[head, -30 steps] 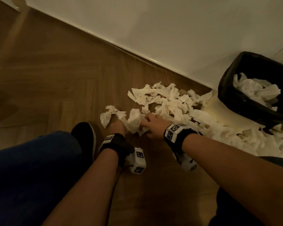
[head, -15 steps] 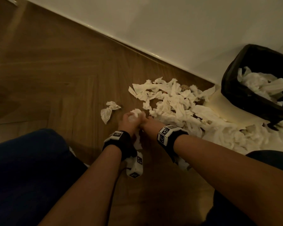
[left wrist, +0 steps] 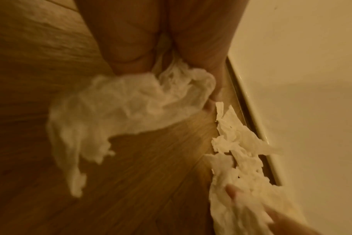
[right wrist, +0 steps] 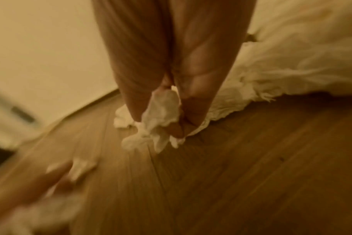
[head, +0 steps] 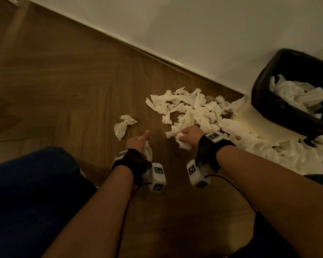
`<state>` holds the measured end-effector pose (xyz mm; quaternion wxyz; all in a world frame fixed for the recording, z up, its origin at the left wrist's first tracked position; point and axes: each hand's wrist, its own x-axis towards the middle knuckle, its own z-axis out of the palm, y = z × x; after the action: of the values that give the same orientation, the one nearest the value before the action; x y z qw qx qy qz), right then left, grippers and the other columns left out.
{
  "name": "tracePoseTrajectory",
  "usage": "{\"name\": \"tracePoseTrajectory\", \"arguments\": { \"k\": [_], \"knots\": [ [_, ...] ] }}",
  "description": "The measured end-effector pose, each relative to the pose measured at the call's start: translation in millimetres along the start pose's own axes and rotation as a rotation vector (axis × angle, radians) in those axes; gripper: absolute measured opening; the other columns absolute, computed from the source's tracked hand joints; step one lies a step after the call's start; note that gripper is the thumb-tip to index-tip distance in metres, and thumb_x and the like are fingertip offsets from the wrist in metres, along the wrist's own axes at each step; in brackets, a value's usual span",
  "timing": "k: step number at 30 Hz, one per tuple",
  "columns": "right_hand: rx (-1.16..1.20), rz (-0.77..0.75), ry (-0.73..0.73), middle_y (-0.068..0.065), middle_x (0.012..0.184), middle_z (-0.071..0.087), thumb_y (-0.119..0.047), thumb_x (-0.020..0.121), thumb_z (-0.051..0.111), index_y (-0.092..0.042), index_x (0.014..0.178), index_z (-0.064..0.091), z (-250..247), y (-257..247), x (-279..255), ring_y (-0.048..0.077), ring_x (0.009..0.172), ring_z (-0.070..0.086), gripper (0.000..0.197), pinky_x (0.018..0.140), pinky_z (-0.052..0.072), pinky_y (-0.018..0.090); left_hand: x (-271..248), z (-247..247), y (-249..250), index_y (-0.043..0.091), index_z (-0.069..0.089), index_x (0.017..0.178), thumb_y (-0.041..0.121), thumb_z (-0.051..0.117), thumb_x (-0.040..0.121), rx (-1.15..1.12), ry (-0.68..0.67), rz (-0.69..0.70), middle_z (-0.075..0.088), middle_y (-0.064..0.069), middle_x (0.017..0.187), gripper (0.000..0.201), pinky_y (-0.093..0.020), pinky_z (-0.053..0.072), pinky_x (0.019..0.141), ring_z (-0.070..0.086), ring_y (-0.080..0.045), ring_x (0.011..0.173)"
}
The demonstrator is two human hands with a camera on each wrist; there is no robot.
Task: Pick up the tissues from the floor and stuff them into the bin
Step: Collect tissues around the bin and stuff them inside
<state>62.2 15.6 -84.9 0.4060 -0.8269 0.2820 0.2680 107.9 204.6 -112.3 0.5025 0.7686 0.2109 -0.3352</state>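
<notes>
Left hand (head: pixel 138 141): low over the wood floor (head: pixel 63 81), fingers curled round a crumpled tissue (head: pixel 147 151) that trails from the palm toward the wrist; one finger points forward. In the left wrist view the same wad (left wrist: pixel 131 101) hangs loose from the fingers, blurred.

Right hand (head: pixel 191 135): just right of the left, apart from it, at the near edge of the pile, fingers gripping a small tissue wad (head: pixel 182 140); pinched between fingertips in the right wrist view (right wrist: pixel 161 114).

Wrist bands with white marker blocks (head: pixel 158 176): one on each forearm, cables attached.

Stray tissue (head: pixel 123 125): alone on the floor, just ahead and left of the left hand.

Tissue pile (head: pixel 194 110): spread on the floor from ahead of the right hand rightward to the bin's foot.

Bin (head: pixel 265 101): black liner, far right beside the white wall (head: pixel 194 34), partly filled with tissues (head: pixel 296 94).
</notes>
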Motion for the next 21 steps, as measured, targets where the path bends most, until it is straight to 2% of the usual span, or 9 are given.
{"name": "tracePoseTrajectory", "arguments": {
  "k": [3, 5, 7, 9, 11, 14, 17, 19, 21],
  "knots": [
    [0.296, 0.101, -0.027, 0.018, 0.127, 0.058, -0.017, 0.089, 0.060, -0.002, 0.126, 0.056, -10.5, 6.5, -0.4, 0.033, 0.115, 0.056, 0.040, 0.101, 0.045, 0.043, 0.8, 3.0, -2.8, 0.013, 0.063, 0.101, 0.047, 0.068, 0.077, -0.094, 0.016, 0.026, 0.063, -0.009, 0.107, 0.042, -0.038, 0.049, 0.088, 0.061, -0.025, 0.094],
    [0.564, 0.145, -0.058, 0.016, 0.127, 0.059, -0.016, 0.088, 0.063, -0.001, 0.126, 0.056, -19.9, 7.4, -4.8, 0.029, 0.113, 0.057, 0.042, 0.100, 0.045, 0.038, -1.4, 7.3, 0.8, 0.012, 0.059, 0.114, 0.024, 0.072, 0.079, -0.217, -0.019, 0.012, 0.058, -0.007, 0.117, 0.039, -0.038, 0.046, 0.096, 0.056, -0.024, 0.107],
    [0.766, 0.135, -0.095, 0.012, 0.119, 0.062, -0.017, 0.088, 0.063, -0.003, 0.126, 0.056, -31.2, 6.5, -11.1, 0.024, 0.103, 0.061, 0.040, 0.094, 0.048, 0.032, -2.7, 11.9, 7.1, 0.012, 0.055, 0.116, 0.005, 0.062, 0.086, -0.339, -0.044, 0.003, 0.054, -0.013, 0.127, 0.032, -0.041, 0.043, 0.100, 0.052, -0.027, 0.113],
    [0.885, 0.094, -0.115, 0.006, 0.102, 0.064, -0.013, 0.093, 0.055, -0.005, 0.127, 0.055, -43.4, 5.7, -19.8, 0.012, 0.078, 0.062, 0.035, 0.072, 0.052, 0.020, -6.0, 18.2, 14.6, 0.015, 0.052, 0.117, 0.001, 0.045, 0.094, -0.412, -0.086, 0.033, 0.055, -0.012, 0.128, 0.027, -0.040, 0.045, 0.092, 0.054, -0.027, 0.111],
    [0.962, 0.054, -0.105, 0.003, 0.091, 0.062, -0.008, 0.096, 0.049, -0.006, 0.128, 0.054, -53.1, 3.6, -28.2, 0.006, 0.065, 0.061, 0.033, 0.057, 0.051, 0.017, -12.3, 24.6, 22.5, 0.021, 0.050, 0.111, 0.004, 0.037, 0.097, -0.497, -0.122, 0.026, 0.060, -0.008, 0.115, 0.025, -0.036, 0.051, 0.070, 0.060, -0.024, 0.093],
    [1.019, -0.022, -0.083, 0.003, 0.093, 0.060, -0.007, 0.096, 0.046, -0.004, 0.132, 0.050, -65.9, -1.8, -43.6, 0.009, 0.075, 0.056, 0.036, 0.071, 0.049, 0.018, -25.8, 34.3, 33.9, 0.021, 0.054, 0.103, 0.008, 0.035, 0.099, -0.546, -0.133, 0.038, 0.059, -0.005, 0.092, 0.023, -0.029, 0.053, 0.047, 0.064, -0.022, 0.070],
    [1.088, -0.117, -0.065, 0.011, 0.104, 0.060, -0.004, 0.096, 0.046, -0.004, 0.131, 0.050, -82.1, -11.7, -63.2, 0.019, 0.092, 0.056, 0.036, 0.093, 0.046, 0.030, -40.2, 46.8, 48.0, 0.015, 0.056, 0.113, 0.002, 0.033, 0.096, -0.367, -0.115, 0.180, 0.052, 0.000, 0.079, 0.032, -0.023, 0.047, 0.049, 0.054, -0.017, 0.063],
    [1.131, -0.193, -0.014, 0.013, 0.101, 0.060, -0.002, 0.095, 0.046, -0.004, 0.124, 0.055, -98.5, -20.8, -80.0, 0.021, 0.090, 0.058, 0.030, 0.092, 0.047, 0.033, -49.0, 55.4, 62.6, 0.010, 0.052, 0.125, -0.001, 0.035, 0.095, -0.272, -0.083, 0.293, 0.054, -0.003, 0.086, 0.036, -0.023, 0.048, 0.054, 0.056, -0.022, 0.076],
    [1.196, -0.288, 0.025, 0.012, 0.089, 0.062, -0.001, 0.096, 0.045, -0.004, 0.115, 0.056, -118.5, -28.8, -98.9, 0.018, 0.076, 0.061, 0.023, 0.084, 0.051, 0.030, -61.9, 65.5, 83.8, 0.012, 0.050, 0.127, 0.014, 0.038, 0.099, -0.346, -0.112, 0.302, 0.057, -0.010, 0.107, 0.030, -0.030, 0.054, 0.074, 0.057, -0.029, 0.102]
  ]
}}
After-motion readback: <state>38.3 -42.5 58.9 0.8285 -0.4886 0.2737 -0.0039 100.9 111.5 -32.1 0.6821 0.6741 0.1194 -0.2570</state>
